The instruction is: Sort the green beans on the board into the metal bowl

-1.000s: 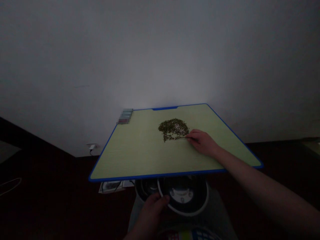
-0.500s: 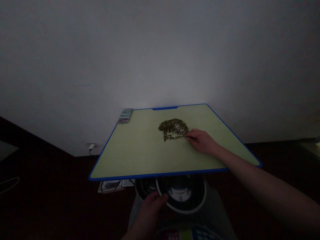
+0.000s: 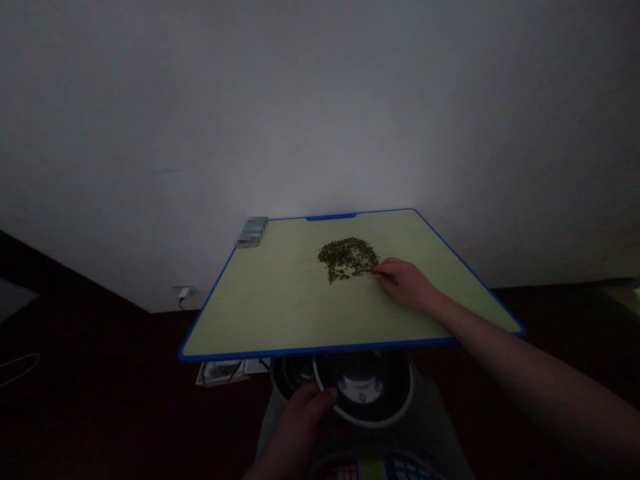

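On a pale green tabletop with a blue edge (image 3: 260,307) lies a spread of small greenish-brown beans or seeds (image 3: 340,253). My right hand (image 3: 403,281) is at their near right side, fingers pinched on a thin stick-like tool (image 3: 373,271) whose tip is among the grains; its exact kind is too dim to tell. Below the table's front edge, my left hand (image 3: 311,410) grips the rim of a shiny metal bowl (image 3: 367,423) over my lap. A second metal bowl (image 3: 281,385) is partly hidden behind the first.
A pale wall (image 3: 320,107) rises right behind the table. At the table's back left corner is a blurred-out item (image 3: 253,232). A charger (image 3: 184,293) sits in a wall socket at left. Under the table's front left is a white box or tray (image 3: 205,382).
My right hand and the tool have barely shifted at the grains. My left hand stays on the bowl's rim. The whole view has moved very slightly.
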Available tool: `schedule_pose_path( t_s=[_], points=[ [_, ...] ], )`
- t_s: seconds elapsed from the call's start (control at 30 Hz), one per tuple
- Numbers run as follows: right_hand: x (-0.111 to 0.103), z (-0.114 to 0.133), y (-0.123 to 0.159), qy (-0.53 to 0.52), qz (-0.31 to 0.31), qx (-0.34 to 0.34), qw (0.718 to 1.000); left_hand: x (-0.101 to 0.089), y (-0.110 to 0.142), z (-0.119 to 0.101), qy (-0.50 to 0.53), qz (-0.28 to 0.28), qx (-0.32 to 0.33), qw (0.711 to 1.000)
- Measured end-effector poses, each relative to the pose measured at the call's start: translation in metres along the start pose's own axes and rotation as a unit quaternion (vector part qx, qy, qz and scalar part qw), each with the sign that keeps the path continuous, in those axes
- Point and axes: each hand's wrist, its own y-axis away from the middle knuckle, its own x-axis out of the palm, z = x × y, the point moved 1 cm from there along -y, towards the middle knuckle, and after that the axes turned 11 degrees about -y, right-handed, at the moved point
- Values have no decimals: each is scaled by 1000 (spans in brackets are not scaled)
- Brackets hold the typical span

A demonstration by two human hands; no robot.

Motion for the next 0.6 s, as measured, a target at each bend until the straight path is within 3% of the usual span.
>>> schedule_pose_path(
  t_s=[0.43, 0.6],
  points=[
    [0, 0, -1, 4, -17, 19, 1000, 1, 1, 0, 26, 29, 0, 999],
    [1, 1, 1, 6, -17, 11, 1000, 0, 1, 0, 16, 12, 1, 1000]
  ],
)
